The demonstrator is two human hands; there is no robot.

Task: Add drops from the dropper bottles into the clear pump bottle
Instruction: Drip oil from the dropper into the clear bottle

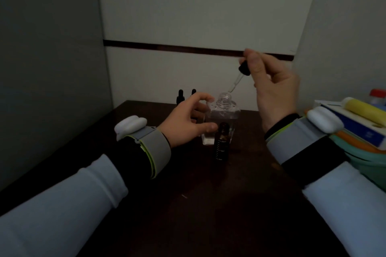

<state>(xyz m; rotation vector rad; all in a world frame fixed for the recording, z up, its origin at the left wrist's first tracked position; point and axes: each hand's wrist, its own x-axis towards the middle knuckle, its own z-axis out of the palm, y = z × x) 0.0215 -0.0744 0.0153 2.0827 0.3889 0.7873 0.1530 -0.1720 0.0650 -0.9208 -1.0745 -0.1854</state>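
A dim room with a pale wall (198, 6) closes in behind a dark tabletop (188, 204). Near its far edge stands the clear bottle (223, 115), square-bodied and upright, its pump off and its threaded neck (224, 100) open to the ceiling.

The right hand (275, 94) is above and to the right of the clear bottle, its fingers (253, 58) pinching the black bulb of a dropper (237, 80). The dropper's long axis slants down and to the left, so the glass tip sits just above the right rim of the clear bottle's neck, close to it, though whether it is over the opening or just outside it is hard to judge from this angle. The coming move likely turns on that small gap: the tip needs to be over the opening before the bulb is squeezed.

The left hand (183, 123) comes in from the left of the clear bottle and grips it, thumb on the near side and fingers (203, 98) curled round the far shoulder.

Directly in front of the clear bottle stands a brown bottle (221, 146), uncapped, hiding part of the clear bottle's lower face. Two capped bottles (180, 96) stand behind and left of the clear bottle, half hidden by the left hand. Any liquid in the dropper or clear bottle is too dim to read. A stack of boxes (365, 127) is cut off at the right.
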